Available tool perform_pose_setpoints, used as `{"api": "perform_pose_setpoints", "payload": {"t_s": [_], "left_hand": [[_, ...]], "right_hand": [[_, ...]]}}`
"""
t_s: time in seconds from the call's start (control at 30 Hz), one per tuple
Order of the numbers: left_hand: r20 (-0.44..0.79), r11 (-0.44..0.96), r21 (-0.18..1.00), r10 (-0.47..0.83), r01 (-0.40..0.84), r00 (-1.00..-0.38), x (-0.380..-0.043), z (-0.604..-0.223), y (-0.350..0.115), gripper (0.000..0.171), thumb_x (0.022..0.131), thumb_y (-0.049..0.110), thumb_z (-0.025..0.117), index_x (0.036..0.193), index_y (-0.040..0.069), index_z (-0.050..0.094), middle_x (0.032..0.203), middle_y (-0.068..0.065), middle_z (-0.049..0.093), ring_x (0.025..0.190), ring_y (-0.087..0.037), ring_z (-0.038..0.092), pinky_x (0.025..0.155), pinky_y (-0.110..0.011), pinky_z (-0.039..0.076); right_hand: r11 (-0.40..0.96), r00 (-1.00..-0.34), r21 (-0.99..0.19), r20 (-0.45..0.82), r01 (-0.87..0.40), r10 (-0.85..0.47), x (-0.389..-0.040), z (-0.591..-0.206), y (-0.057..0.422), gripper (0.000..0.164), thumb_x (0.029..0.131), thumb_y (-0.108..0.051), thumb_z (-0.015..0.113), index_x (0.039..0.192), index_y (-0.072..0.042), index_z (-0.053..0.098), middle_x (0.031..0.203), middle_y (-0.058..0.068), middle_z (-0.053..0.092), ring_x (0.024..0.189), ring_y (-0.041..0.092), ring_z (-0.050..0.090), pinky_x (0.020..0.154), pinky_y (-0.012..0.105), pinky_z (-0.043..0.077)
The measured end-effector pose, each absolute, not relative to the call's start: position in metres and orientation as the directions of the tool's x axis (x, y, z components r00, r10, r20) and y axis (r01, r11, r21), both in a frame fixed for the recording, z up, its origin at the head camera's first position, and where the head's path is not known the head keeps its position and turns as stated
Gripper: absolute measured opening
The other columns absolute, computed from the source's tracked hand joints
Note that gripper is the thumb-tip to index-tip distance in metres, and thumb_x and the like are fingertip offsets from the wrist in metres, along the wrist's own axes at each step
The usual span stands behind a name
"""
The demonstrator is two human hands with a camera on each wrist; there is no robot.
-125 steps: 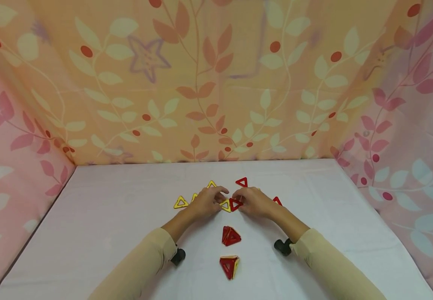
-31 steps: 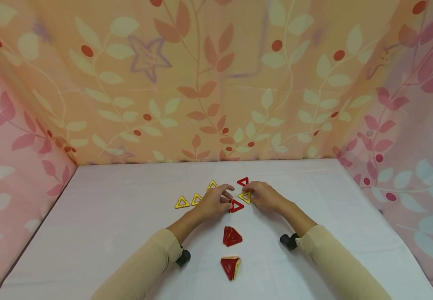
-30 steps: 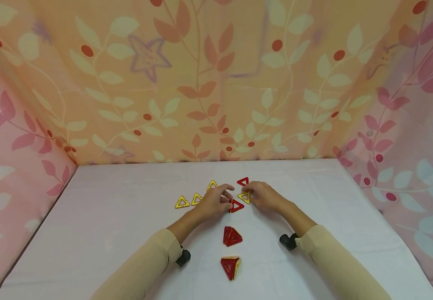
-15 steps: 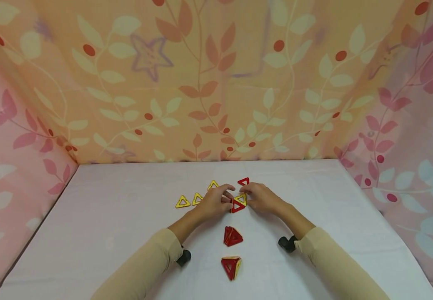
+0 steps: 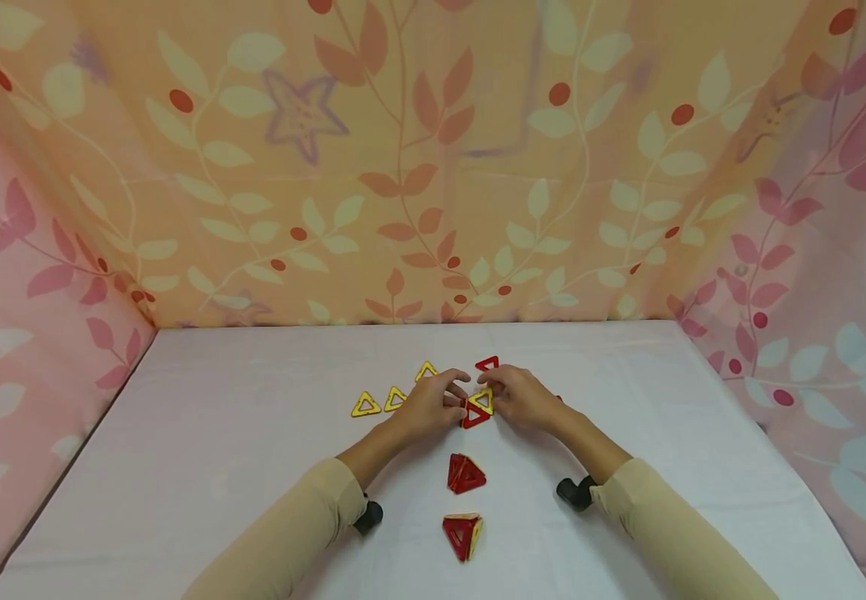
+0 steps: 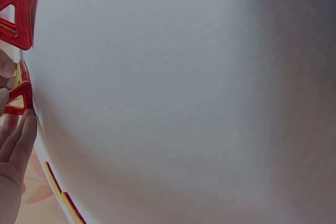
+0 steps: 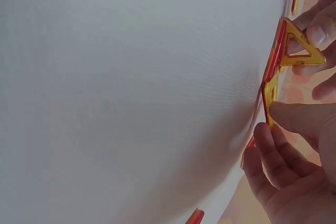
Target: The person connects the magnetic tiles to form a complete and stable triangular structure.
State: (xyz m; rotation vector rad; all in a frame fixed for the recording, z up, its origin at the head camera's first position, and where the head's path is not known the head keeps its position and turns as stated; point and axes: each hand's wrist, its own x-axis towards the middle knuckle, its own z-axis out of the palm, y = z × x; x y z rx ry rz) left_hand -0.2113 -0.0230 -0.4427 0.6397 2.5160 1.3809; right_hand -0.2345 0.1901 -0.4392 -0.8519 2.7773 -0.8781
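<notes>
Magnetic triangle tiles lie between two hands in the head view. My left hand holds a tile upright with thumb and fingers; the right wrist view shows this yellow triangle tile edge-on to a red triangle tile. A second yellow triangle tile, at the red tile's far right edge, is pinched by the thumb and fingers of my right hand. Nearer the body stand two red-and-yellow pyramids of tiles, one behind the other.
Several loose yellow tiles lie left of and behind the left hand. A red tile lies behind the right hand, and another red tile peeks out past the right wrist. White cloth covers the table; patterned curtains surround it.
My right hand has brought its yellow tile left and down against the red tile. Earlier, a yellow and a red tile were side by side between the hands. The left hand has barely moved lately.
</notes>
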Motion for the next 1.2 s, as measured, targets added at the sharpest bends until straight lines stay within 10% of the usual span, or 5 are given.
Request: {"api": "perform_pose_setpoints", "payload": {"t_s": [1.2], "left_hand": [[0.033, 0.441, 0.861, 0.449, 0.254, -0.893, -0.2122, -0.4461, -0.0259, 0.052, 0.089, 0.002, 0.072, 0.137, 0.004, 0.052, 0.109, -0.009, 0.07, 0.099, -0.023, 0.07, 0.084, -0.033, 0.057]], "right_hand": [[0.577, -0.79, -0.671, 0.021, -0.465, -0.613, -0.234, -0.4374, 0.1889, 0.014, 0.091, -0.005, 0.071, 0.104, -0.003, 0.072, 0.09, -0.001, 0.072, 0.082, 0.01, 0.066, 0.078, 0.026, 0.055]]}}
